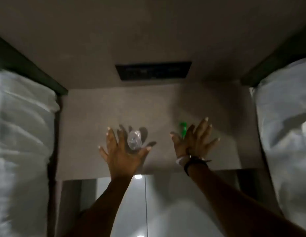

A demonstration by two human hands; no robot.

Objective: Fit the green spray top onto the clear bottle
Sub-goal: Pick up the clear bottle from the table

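Two bare hands reach over a small grey table (97, 117) with a matte top, flanked by white bedding (20, 125) on either side and backed by a dark rectangular panel (154, 71) on the wall. On this table the clear bottle (134, 140) stands upright, seen from above as a glassy round shape, its long axis toward the camera. Partly covering it, the left hand (121, 151) has fingers spread wide, gripping nothing. Beside the bottle lies the green spray top (183, 129), half hidden behind the right hand (195, 141), whose fingers are likewise splayed and empty; its direction cannot be told. A dark wristband (194, 162) circles that wrist.
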